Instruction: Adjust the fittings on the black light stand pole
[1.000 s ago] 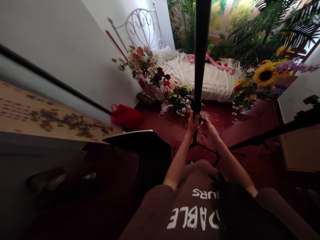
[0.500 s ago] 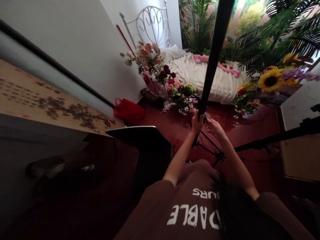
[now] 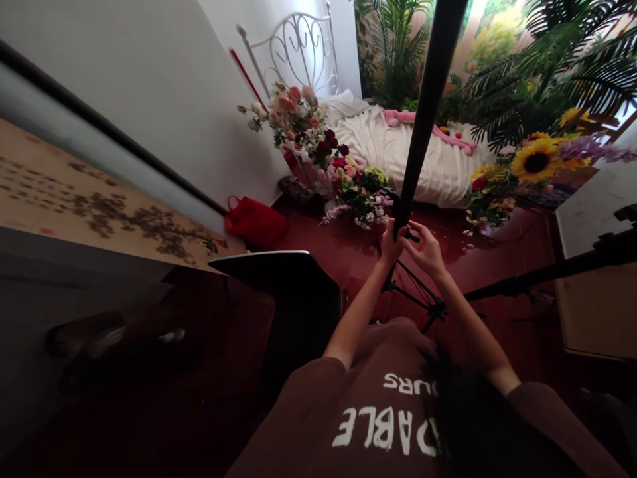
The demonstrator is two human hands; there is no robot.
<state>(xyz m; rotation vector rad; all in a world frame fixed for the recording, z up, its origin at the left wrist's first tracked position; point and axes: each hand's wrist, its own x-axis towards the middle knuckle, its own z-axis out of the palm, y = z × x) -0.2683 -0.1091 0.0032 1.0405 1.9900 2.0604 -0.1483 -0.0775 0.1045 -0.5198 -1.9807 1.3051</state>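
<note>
A tall black stand pole [image 3: 424,113] rises in front of me and runs out of the top of the view. My left hand [image 3: 391,243] is wrapped round its lower part. On the right side of the pole, my right hand [image 3: 426,248] has its thumb and fingers at a small black knob [image 3: 413,234], pinching it. The fingertips partly cover the knob. Below both hands the thin black stand legs [image 3: 415,297] spread toward the red floor.
Artificial flowers [image 3: 355,186] stand before a bed with white cloth [image 3: 378,143]. Sunflowers [image 3: 536,161] are at right, above another black pole [image 3: 542,273]. A black panel [image 3: 303,299] and a red bag [image 3: 256,221] lie to the left.
My right hand has turned and its fingers have closed in round the knob. My left hand stays on the pole, and the pole has hardly moved.
</note>
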